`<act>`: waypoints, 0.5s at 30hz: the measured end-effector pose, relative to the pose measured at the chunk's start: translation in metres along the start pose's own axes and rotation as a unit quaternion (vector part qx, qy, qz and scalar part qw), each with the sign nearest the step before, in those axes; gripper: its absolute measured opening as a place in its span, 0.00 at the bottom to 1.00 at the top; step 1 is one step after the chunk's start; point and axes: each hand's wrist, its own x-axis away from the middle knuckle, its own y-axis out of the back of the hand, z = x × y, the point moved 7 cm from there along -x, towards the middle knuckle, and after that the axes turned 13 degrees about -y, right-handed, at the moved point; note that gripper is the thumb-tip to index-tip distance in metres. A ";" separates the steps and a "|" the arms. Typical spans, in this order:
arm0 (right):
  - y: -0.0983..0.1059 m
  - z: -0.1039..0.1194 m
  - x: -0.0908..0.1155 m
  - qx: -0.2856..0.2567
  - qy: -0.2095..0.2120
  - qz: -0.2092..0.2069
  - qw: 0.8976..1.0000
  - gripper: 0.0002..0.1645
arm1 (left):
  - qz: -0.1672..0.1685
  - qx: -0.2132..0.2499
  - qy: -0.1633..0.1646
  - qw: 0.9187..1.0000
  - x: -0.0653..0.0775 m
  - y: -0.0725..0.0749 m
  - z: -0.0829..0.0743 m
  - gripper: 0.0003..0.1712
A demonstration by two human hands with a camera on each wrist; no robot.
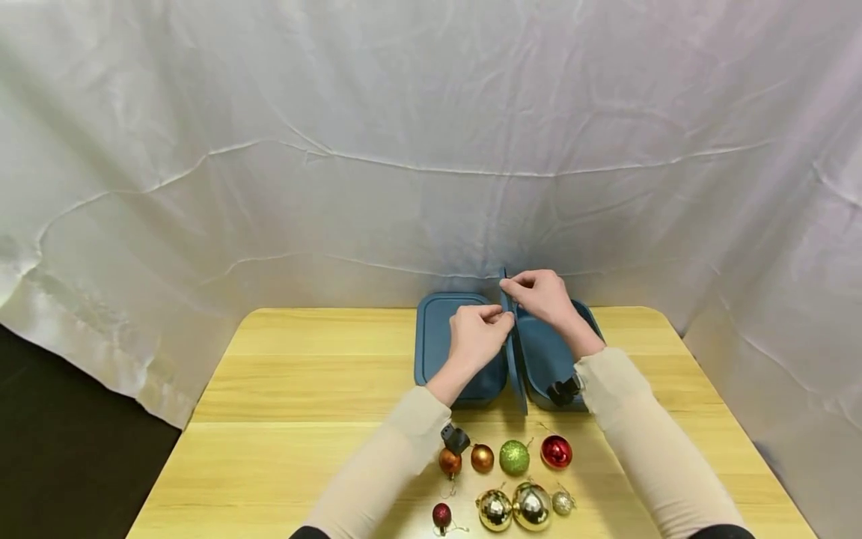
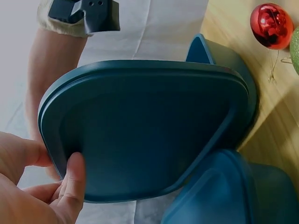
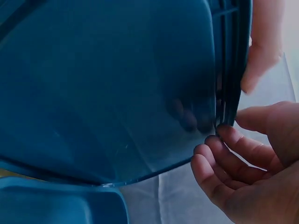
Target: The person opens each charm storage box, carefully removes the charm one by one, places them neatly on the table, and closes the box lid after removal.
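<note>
A blue lid [image 1: 515, 367] stands on edge, tilted nearly upright, between two blue containers. My left hand [image 1: 474, 338] pinches its near-left side; in the left wrist view the thumb and fingers [image 2: 74, 179] grip the rim. Farther back, my right hand [image 1: 544, 294] pinches the same lid, its fingertips at the rim [image 3: 228, 122] in the right wrist view. The left container [image 1: 438, 348] has a flat lid on. To the right, the other container [image 1: 548, 348] is uncovered, its inside bare where it shows, partly hidden by my right hand and forearm.
Near the front lie a red ornament [image 1: 556, 452], a glittery green one [image 1: 515, 457], copper-orange ones [image 1: 482, 458], gold mirrored balls [image 1: 532, 506], a small pale glittery ball [image 1: 563, 502] and a dark red one [image 1: 441, 514]. A pale curtain [image 1: 404, 209] hangs behind the wooden table [image 1: 303, 382].
</note>
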 end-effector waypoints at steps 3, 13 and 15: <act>0.002 0.001 0.000 0.000 -0.003 -0.011 1.000 0.21 | -0.005 -0.004 -0.011 1.000 0.000 -0.005 -0.003 0.18; 0.016 -0.004 0.004 0.008 -0.029 -0.023 0.999 0.21 | 0.014 -0.013 -0.028 0.999 0.003 -0.019 -0.005 0.19; 0.019 -0.005 0.005 0.011 -0.032 -0.021 0.999 0.21 | 0.022 -0.004 -0.032 0.999 0.004 -0.021 -0.004 0.18</act>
